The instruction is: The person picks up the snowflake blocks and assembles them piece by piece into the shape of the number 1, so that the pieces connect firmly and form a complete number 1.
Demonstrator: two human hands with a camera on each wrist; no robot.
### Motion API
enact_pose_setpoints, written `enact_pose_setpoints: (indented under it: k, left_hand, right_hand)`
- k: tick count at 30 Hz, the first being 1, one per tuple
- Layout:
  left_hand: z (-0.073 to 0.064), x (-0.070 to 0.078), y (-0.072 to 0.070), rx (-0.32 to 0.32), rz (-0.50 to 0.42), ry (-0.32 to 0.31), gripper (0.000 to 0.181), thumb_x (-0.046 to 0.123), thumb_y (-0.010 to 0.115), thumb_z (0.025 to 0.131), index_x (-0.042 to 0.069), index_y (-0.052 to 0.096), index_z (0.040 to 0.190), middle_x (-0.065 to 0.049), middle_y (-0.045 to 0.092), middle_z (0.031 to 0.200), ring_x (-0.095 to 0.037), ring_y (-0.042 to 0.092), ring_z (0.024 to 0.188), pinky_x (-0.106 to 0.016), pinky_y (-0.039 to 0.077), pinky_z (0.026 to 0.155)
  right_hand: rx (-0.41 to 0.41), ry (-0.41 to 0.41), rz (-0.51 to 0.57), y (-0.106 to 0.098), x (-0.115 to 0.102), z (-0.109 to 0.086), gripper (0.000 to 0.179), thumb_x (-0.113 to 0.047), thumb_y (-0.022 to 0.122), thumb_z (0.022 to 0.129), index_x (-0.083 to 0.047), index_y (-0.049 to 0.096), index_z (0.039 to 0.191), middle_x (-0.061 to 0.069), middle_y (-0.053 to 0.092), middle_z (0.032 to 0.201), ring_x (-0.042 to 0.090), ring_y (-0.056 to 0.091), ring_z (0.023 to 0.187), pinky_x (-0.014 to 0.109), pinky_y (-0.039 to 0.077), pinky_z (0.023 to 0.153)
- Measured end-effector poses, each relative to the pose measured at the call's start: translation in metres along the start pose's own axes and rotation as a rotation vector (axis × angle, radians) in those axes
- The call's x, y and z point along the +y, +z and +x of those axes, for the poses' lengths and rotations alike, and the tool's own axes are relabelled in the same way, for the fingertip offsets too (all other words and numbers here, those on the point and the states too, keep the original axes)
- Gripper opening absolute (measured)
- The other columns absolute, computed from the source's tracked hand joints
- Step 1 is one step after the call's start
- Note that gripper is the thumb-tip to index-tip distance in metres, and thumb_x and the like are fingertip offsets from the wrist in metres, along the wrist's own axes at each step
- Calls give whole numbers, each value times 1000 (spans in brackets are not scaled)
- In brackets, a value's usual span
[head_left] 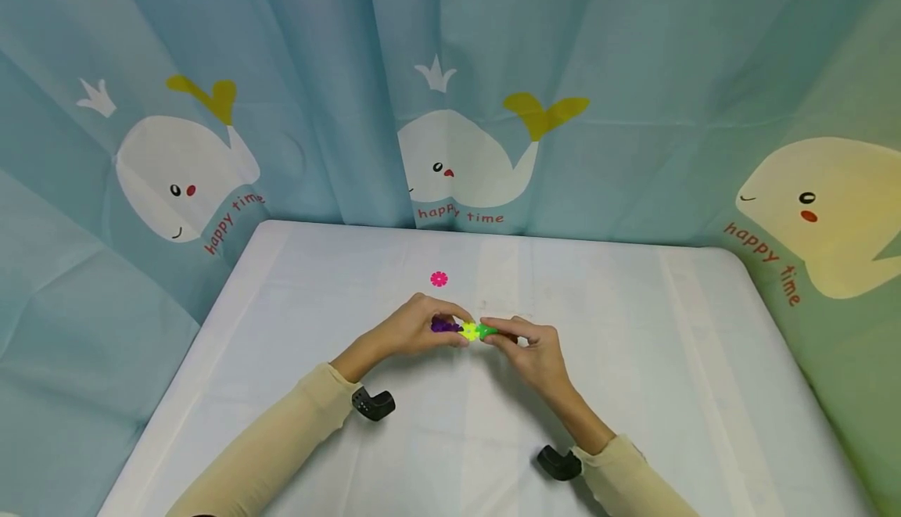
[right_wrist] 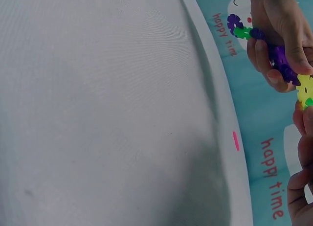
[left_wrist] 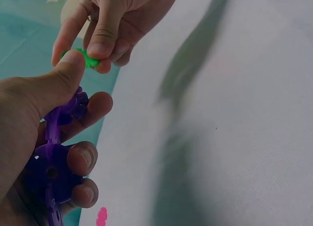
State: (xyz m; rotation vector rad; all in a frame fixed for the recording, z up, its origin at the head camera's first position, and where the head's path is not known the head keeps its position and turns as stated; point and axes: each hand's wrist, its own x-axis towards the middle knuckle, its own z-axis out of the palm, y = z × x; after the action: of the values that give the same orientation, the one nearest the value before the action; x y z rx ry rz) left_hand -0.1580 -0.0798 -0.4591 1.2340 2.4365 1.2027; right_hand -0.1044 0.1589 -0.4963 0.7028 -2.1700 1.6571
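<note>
My left hand (head_left: pixel 411 328) grips a chain of interlocking snowflake discs above the table. Its purple discs (left_wrist: pixel 58 167) lie within the curled fingers. A yellow disc (head_left: pixel 468 332) sits at the chain's inner end, by the left thumb. From the right, my right hand (head_left: pixel 538 351) pinches a green disc (head_left: pixel 486 332) between thumb and fingers, edge against the yellow one. Whether the two are slotted together cannot be made out. In the right wrist view, another green disc (right_wrist: pixel 242 33) and a purple disc (right_wrist: pixel 234 22) stick out at the chain's far end.
A single pink snowflake disc (head_left: pixel 439 278) lies on the white table (head_left: pixel 633 392), beyond the hands. Blue curtains (head_left: pixel 317 71) with whale prints surround the table's back and sides. Black devices (head_left: pixel 375 405) are at both wrists.
</note>
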Motion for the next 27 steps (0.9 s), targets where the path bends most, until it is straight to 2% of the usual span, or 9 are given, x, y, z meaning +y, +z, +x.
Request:
enact_pose_setpoints:
  k: [13, 21, 27]
  left_hand:
    - [1, -6, 4, -6, -35, -3, 30, 24, 83, 88, 9, 77, 113, 7, 67, 79, -3, 45, 66, -20, 39, 61]
    - [2, -5, 6, -7, -40, -2, 31, 25, 83, 88, 8, 77, 113, 7, 67, 79, -3, 45, 66, -21, 39, 61]
    - [1, -7, 8, 2, -26, -26, 31, 25, 84, 87, 9, 76, 113, 6, 69, 80, -3, 48, 66, -20, 40, 61]
  right_hand:
    - [-7, 20, 3, 0, 2, -3, 27, 11, 82, 79, 1, 80, 104, 8, 76, 82, 7, 51, 62, 19, 40, 55]
    - [-1, -19, -7, 1, 4, -3, 29, 13, 82, 76, 2, 80, 103, 5, 73, 75, 8, 48, 59, 23, 40, 52]
    - [-14, -25, -16, 3, 4, -4, 29, 16, 81, 76, 4, 79, 103, 11, 76, 80, 14, 53, 61, 19, 44, 57]
